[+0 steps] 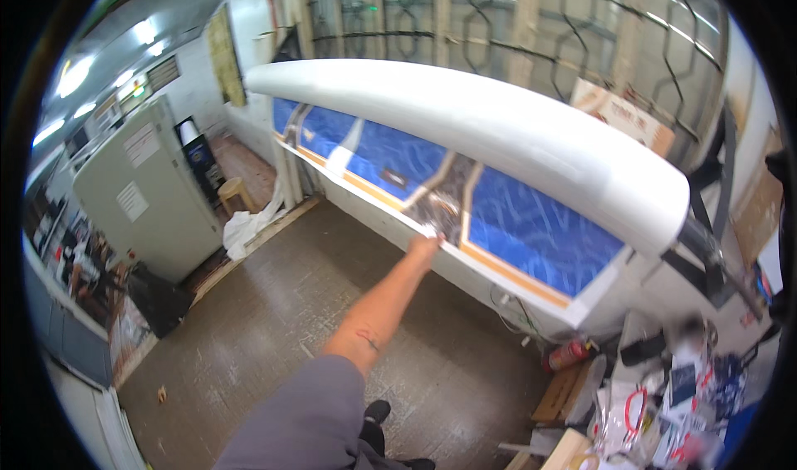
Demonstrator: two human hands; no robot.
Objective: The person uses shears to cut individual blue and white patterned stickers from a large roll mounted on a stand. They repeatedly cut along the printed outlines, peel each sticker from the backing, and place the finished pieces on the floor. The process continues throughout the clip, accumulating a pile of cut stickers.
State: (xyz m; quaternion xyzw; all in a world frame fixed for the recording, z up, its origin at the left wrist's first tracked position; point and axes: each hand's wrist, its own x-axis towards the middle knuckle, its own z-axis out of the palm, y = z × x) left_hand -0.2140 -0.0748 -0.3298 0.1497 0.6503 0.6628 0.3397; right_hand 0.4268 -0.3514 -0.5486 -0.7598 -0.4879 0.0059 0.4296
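A large white roll (473,105) of sheet material lies across a dark bar at its right end. From it hangs a printed sheet (535,233) with blue panels, brown bands and a white border. My left hand (424,246) reaches out and is closed on the sheet's lower white edge, near the middle of its width. The fingers are partly blurred. My right hand is out of view.
A fire extinguisher (568,355) and a cardboard box (560,389) stand at the lower right, beside a pile of plastic bags (629,408). A grey-green cabinet (149,190), black bag (159,302) and stool (235,190) are at left. Window grilles (436,34) line the back.
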